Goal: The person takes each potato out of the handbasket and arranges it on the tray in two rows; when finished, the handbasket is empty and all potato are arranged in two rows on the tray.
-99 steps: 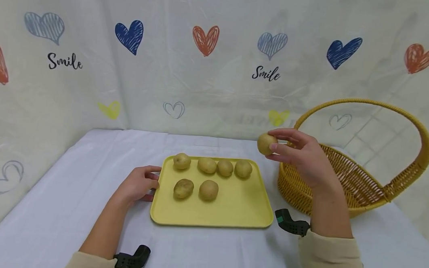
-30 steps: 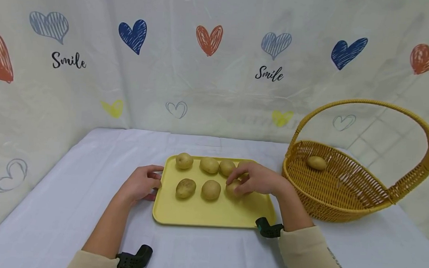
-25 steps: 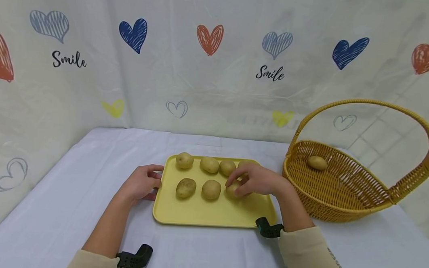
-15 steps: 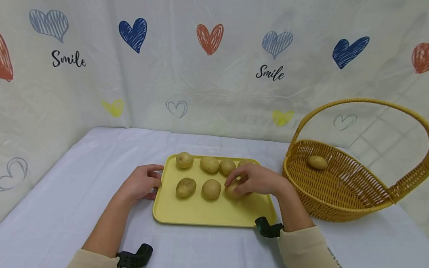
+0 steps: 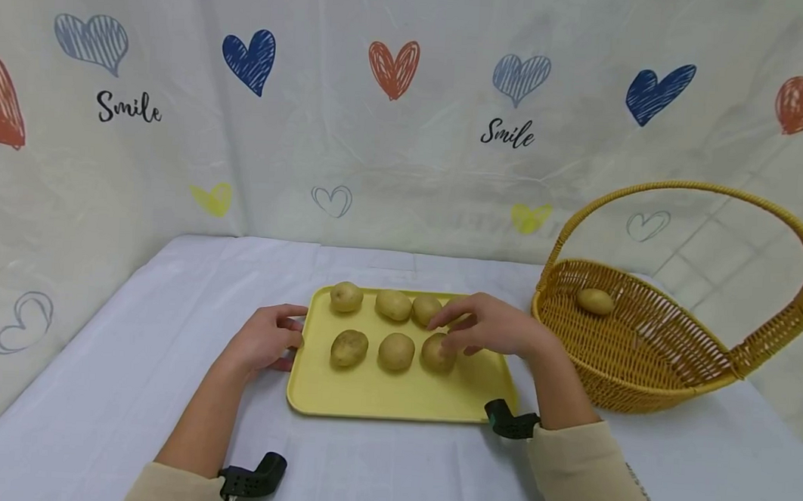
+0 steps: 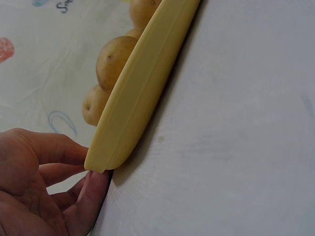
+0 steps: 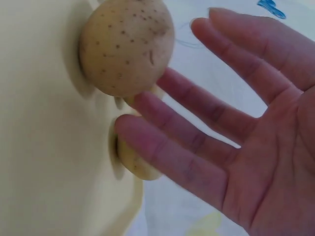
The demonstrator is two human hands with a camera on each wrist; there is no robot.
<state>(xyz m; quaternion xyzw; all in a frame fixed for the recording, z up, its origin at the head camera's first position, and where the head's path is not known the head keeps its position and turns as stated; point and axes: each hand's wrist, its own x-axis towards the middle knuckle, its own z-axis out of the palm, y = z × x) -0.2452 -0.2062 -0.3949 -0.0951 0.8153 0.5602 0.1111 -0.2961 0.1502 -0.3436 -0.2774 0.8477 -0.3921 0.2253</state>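
Note:
A yellow tray [image 5: 366, 400] lies on the table, with several potatoes on it in two rows. My left hand [image 5: 267, 340] holds the tray's left edge; in the left wrist view its fingertips [image 6: 96, 184] meet the rim at the corner. Over the tray's right part is my right hand [image 5: 489, 327], its fingers spread and holding nothing. Just below it sits the front-row right potato [image 5: 437, 354], beside the middle potato [image 5: 396, 352] and the left one [image 5: 349, 348]. In the right wrist view the fingers stand apart near a speckled potato [image 7: 128, 46]. My right hand hides the back row's right end.
To the right of the tray stands a wicker basket [image 5: 632, 391] with a tall arched handle [image 5: 691, 187]. One potato [image 5: 595, 301] lies inside it. A white cloth [image 5: 376, 469] covers the table, and a heart-patterned sheet [image 5: 420, 145] hangs behind.
My right hand came from the basket side with a potato, set it at the front row's right end, and has now loosened its fingers and lifted slightly. My left hand stays at the tray.

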